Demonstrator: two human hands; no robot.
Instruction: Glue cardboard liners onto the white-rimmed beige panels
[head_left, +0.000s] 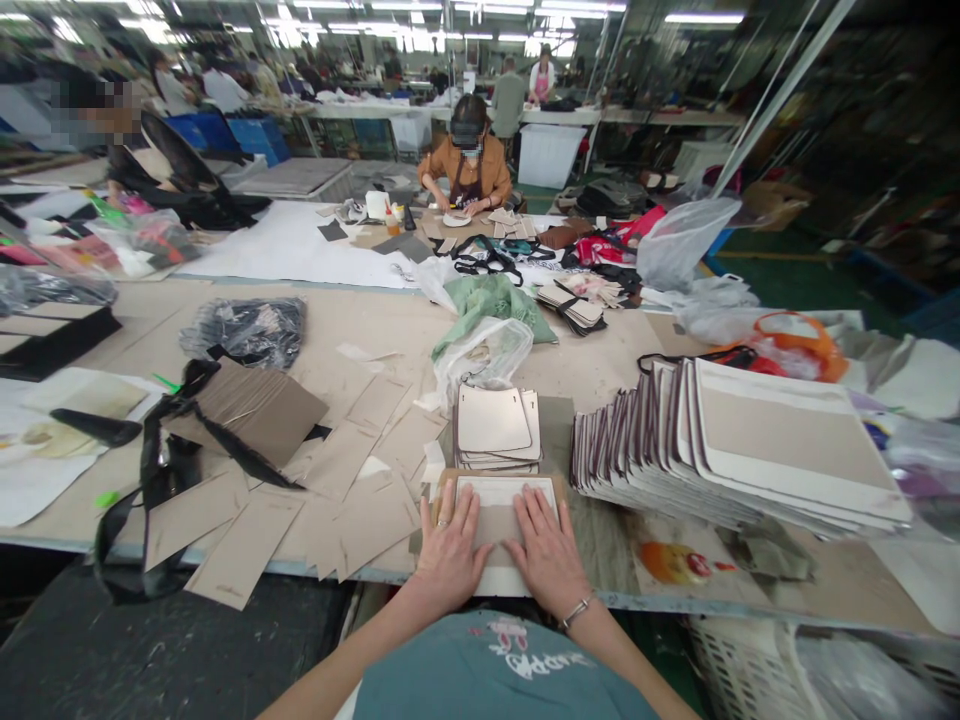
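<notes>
My left hand point(448, 545) and my right hand point(546, 552) both lie flat, fingers spread, on a white-edged beige panel point(498, 498) at the near edge of the table point(360, 330). The panel rests on a brown card sheet. Just beyond it sits a small stack of similar shaped panels point(496, 428). To the right, a long fanned row of larger white-and-beige panels point(742, 440) leans across the table.
Loose brown card pieces point(330, 500) and black straps point(169, 450) lie to the left. Plastic bags point(480, 350) and green cloth lie behind the small stack. A person in an orange top point(469, 165) works at the far end. A white basket point(757, 665) stands low right.
</notes>
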